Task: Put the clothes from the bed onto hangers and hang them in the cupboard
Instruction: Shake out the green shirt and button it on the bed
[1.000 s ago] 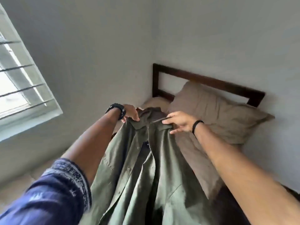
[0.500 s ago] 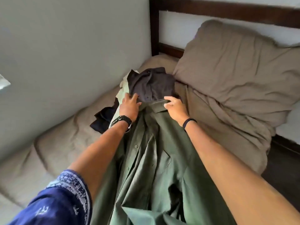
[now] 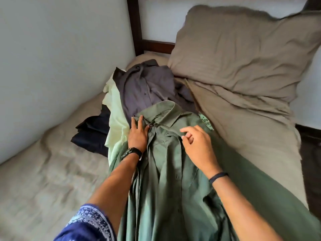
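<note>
A green button shirt [image 3: 166, 171] lies spread on the bed, collar toward the pillow, with a dark hanger hook [image 3: 151, 124] showing at its neck. My left hand [image 3: 138, 134] rests flat on the shirt's left shoulder, fingers straight. Over the shirt's right chest my right hand [image 3: 196, 145] hovers with loosely curled fingers and holds nothing. Behind the collar lies a pile of clothes: a grey shirt [image 3: 145, 86], a pale green garment [image 3: 115, 112] and a dark navy one [image 3: 92, 133].
The bed [image 3: 43, 180] has a beige sheet and stands against a pale wall on the left. A large beige pillow [image 3: 243, 54] leans on the dark wooden headboard [image 3: 135, 26]. A patterned green cloth [image 3: 205, 121] peeks out by the pillow.
The green shirt has been laid down flat on the bed. My right hand has let go of the collar and lifted off it; my left hand now lies flat on the shoulder.
</note>
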Demonstrator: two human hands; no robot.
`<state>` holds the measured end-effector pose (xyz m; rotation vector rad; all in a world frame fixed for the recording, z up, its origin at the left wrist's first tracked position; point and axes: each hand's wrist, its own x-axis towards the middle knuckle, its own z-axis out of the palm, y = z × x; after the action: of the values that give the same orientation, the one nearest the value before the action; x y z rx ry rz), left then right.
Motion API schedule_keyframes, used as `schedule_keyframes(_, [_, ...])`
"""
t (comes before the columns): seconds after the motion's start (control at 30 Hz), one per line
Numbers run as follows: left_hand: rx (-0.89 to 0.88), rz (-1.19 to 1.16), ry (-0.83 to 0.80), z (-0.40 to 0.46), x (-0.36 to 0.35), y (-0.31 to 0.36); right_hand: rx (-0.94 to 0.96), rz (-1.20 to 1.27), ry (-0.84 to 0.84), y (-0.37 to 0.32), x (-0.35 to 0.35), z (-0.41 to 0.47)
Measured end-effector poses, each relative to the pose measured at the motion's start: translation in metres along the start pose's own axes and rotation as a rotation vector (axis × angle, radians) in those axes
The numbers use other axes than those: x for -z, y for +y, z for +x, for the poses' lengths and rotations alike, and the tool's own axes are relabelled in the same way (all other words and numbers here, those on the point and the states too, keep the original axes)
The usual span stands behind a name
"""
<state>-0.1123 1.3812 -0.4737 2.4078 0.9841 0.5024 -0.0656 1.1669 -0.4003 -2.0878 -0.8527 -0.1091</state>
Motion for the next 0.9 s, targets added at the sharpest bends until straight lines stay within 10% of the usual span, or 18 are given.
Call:
schedule_keyframes(0.2, [-0.033, -0.301, -0.139, -0.003, 0.039, 0.005, -0.414, 0.116, -0.064, -0.018, -0.008, -0.040])
schedule_keyframes(0.4, [-0.278, -0.269, 0.250, -0.089, 0.079, 0.006, -0.348, 0.070, -0.177, -0.029, 0.001, -0.046])
schedule_keyframes(0.9, [0.080, -0.323, -0.199, -0.128, 0.080, 0.010, -0.609, 0.427, -0.097, -0.028, 0.003, -0.071])
